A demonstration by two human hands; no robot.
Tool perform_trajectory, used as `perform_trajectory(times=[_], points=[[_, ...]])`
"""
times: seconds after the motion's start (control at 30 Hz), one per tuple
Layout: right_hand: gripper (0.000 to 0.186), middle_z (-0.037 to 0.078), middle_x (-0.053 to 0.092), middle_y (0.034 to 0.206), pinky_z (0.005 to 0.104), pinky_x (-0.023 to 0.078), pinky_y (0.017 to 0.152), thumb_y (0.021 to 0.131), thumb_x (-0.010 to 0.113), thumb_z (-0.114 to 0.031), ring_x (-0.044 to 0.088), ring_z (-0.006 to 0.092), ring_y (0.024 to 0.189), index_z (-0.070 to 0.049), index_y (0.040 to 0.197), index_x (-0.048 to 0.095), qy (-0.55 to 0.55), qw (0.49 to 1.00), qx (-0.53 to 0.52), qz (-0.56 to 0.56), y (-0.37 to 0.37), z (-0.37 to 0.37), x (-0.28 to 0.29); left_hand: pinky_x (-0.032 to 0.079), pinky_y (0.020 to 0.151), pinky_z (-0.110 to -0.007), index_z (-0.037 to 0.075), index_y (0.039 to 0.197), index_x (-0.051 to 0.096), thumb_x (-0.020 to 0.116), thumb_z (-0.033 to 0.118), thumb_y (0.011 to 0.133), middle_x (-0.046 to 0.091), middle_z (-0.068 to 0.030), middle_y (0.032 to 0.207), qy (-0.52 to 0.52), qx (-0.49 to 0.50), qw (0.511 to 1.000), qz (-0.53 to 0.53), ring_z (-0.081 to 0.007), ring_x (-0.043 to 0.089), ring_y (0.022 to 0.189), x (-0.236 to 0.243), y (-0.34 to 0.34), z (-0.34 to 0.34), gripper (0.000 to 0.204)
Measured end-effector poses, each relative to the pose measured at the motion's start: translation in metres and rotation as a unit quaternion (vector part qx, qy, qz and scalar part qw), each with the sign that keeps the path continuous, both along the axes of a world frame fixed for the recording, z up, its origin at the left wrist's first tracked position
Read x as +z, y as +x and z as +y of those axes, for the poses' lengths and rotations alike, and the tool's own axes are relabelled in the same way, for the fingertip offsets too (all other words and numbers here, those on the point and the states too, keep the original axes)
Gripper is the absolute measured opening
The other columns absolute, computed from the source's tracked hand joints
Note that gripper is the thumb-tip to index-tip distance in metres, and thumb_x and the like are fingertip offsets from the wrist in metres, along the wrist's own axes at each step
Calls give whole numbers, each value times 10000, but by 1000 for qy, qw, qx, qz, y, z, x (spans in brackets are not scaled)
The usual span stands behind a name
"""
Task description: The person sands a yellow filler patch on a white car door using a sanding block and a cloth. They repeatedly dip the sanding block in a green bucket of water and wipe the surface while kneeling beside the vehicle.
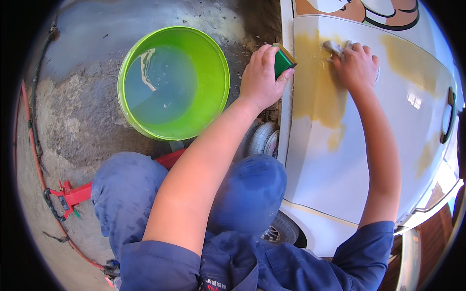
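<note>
My left hand is closed round a green sanding block with a brownish face, held at the edge of a white car door. Whether the block touches the door I cannot tell. Higher on the same door, my right hand presses a crumpled whitish-grey cloth against the surface, partly hidden by the fingers. Beneath and around the cloth spreads a wet yellowish filler patch. Further yellowish patches lie to the right, towards the black door handle.
A lime-green bucket of cloudy water stands on the wet concrete floor, left of my forearm. A red metal frame passes by my knees. An orange hose runs along the far left. Car tyres sit low beside the door.
</note>
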State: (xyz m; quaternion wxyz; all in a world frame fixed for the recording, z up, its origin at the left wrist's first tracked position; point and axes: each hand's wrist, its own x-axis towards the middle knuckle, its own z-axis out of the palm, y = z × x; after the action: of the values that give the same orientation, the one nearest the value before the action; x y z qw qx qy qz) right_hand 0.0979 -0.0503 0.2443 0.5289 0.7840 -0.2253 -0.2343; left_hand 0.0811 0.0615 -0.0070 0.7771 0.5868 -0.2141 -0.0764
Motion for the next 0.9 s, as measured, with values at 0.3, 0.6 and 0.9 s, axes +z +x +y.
perform_trajectory(times=[0.3, 0.6, 0.9], points=[[299, 71, 657, 1316, 520, 427, 1078, 875, 816, -305, 554, 326, 1343, -144, 1121, 765, 32, 994, 108, -9, -45, 4, 27, 482, 1114, -520, 50, 1447, 464, 835, 284, 921, 551, -221, 1490, 32, -65, 997, -14, -442, 551, 1346, -7, -6, -5, 685], [347, 83, 647, 1317, 513, 380, 1123, 737, 884, -198, 544, 330, 1358, -125, 1053, 759, 94, 995, 22, 0, -147, 75, 43, 405, 1180, -523, 29, 1452, 451, 859, 233, 886, 538, -210, 1514, 3, -78, 997, -3, -419, 521, 1401, -17, -23, -37, 727], [336, 85, 652, 1312, 504, 392, 1122, 750, 867, -186, 550, 328, 1332, -121, 1063, 762, 121, 991, 50, -17, -131, 58, 34, 405, 1162, -521, 23, 1445, 501, 844, 264, 881, 538, -195, 1511, 13, -117, 989, -90, -402, 510, 1402, 0, -23, -32, 703]])
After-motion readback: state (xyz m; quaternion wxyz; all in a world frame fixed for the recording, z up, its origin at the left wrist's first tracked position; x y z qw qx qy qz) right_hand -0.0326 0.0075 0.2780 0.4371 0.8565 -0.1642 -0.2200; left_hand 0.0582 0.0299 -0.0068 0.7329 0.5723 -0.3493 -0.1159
